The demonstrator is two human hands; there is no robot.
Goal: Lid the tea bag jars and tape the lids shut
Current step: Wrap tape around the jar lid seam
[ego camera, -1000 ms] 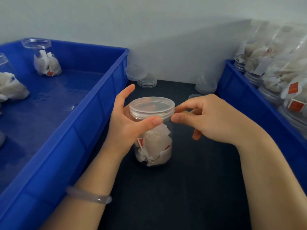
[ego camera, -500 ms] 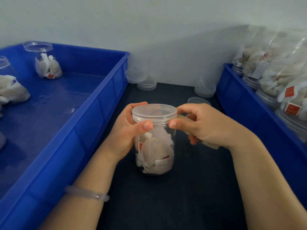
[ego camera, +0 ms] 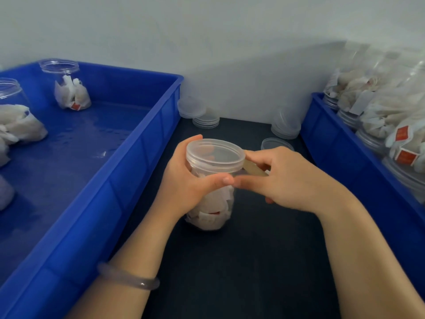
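In the head view, the tea bag jar [ego camera: 210,215] stands on the dark bench [ego camera: 253,261] between two blue crates, with its clear lid [ego camera: 215,153] already seated on top. My left grip [ego camera: 184,180] is wrapped round the jar just under the lid, fingers curled behind it and thumb laid across the front. My right grip [ego camera: 287,178] pinches a tan strip of tape [ego camera: 255,168] that runs from the lid's right rim back under my fingers. Its thumb tip touches my left thumb at the jar's front. The left crate [ego camera: 138,157] holds open jars [ego camera: 66,88] with tea bags inside, and the right crate [ego camera: 331,143] is piled with filled jars [ego camera: 404,155]. Spare lids [ego camera: 205,122] lie at the back of the bench by the wall. A pale bracelet [ego camera: 128,276] sits on my left wrist.
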